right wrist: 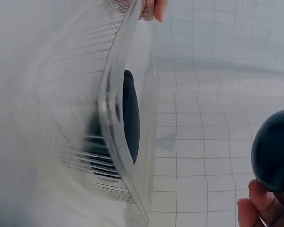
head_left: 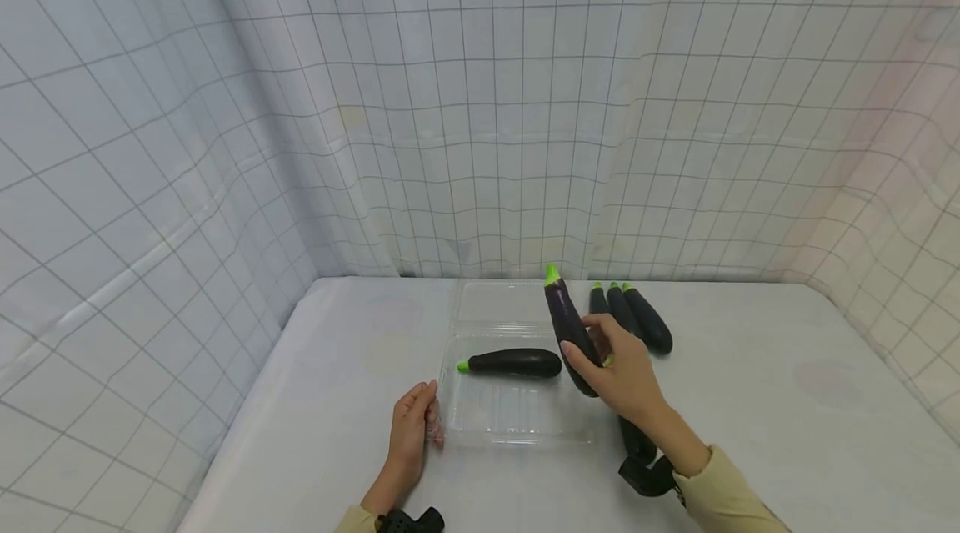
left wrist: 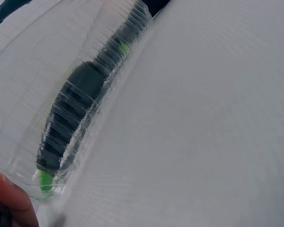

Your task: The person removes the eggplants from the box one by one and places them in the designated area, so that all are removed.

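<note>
My right hand [head_left: 626, 370] grips a dark eggplant [head_left: 566, 316] with a bright green stem, tilted over the right side of a clear plastic box [head_left: 517, 424]. In the right wrist view, the fingertips [right wrist: 265, 203] press against the rounded end of that eggplant [right wrist: 277, 149]. One eggplant [head_left: 515, 362] lies crosswise inside the box, stem to the left, and it shows through the ribbed wall in the left wrist view. My left hand [head_left: 411, 424] pinches the box's left rim, its thumb [left wrist: 12, 196] at the edge.
Three eggplants [head_left: 648, 320] lie side by side at the back right, partly behind the right hand. Another eggplant [head_left: 637, 439] lies beneath the right wrist, partly covered. The box's lid [head_left: 498, 302] lies folded back toward the gridded curtain [head_left: 510, 141]. White cloth [head_left: 787, 399] covers the table.
</note>
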`<state>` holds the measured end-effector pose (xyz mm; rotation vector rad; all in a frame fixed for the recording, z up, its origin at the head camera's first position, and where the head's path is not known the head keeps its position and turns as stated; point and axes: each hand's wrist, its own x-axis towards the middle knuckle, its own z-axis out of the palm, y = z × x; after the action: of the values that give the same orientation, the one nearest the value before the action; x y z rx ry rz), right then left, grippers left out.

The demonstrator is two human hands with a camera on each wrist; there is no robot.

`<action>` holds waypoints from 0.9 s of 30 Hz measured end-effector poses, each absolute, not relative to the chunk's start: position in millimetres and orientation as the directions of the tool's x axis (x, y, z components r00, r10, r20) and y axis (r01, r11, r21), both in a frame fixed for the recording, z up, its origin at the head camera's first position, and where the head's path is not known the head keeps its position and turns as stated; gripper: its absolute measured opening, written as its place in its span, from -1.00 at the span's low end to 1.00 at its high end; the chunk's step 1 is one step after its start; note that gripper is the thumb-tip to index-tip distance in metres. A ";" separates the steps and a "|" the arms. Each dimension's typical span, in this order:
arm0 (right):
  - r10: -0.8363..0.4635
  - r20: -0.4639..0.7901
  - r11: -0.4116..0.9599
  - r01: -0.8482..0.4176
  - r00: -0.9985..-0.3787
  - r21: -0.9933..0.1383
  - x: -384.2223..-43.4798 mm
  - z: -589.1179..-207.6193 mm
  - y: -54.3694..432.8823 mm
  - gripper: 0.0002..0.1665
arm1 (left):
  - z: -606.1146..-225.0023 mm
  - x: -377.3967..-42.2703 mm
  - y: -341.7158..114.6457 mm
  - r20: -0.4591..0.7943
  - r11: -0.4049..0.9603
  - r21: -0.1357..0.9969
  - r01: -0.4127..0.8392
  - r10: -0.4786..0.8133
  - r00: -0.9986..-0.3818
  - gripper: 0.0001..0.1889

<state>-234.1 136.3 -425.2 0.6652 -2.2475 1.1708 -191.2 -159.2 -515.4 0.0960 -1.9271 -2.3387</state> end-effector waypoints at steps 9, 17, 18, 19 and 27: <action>-0.096 0.630 0.517 -0.580 -0.771 -0.630 -231.4 -428.6 149.6 -0.65 | -511.8 -190.5 -157.9 0.022 -0.184 0.982 0.044 -0.116 -0.993 -0.57; -0.071 0.556 0.586 -0.486 -0.828 -0.648 -225.9 -425.0 161.7 -0.58 | -512.8 -190.3 -157.9 0.034 -0.188 0.981 0.055 -0.114 -0.993 -0.55; -0.072 0.538 0.594 -0.469 -0.840 -0.654 -225.2 -424.6 163.2 -0.57 | -512.4 -190.3 -157.9 0.032 -0.190 0.980 0.053 -0.113 -0.993 -0.53; -0.073 0.521 0.604 -0.453 -0.850 -0.656 -224.6 -424.2 164.8 -0.55 | -512.2 -190.3 -157.9 0.030 -0.192 0.980 0.051 -0.114 -0.993 -0.51; -0.089 0.405 0.671 -0.356 -0.910 -0.651 -221.2 -424.1 177.6 -0.45 | -510.2 -189.5 -158.2 0.011 -0.190 0.981 0.032 -0.111 -0.994 -0.46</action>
<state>-221.2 177.6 -424.1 0.3514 -2.5468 1.0964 -189.5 -158.2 -510.2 0.0954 -1.9365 -2.3527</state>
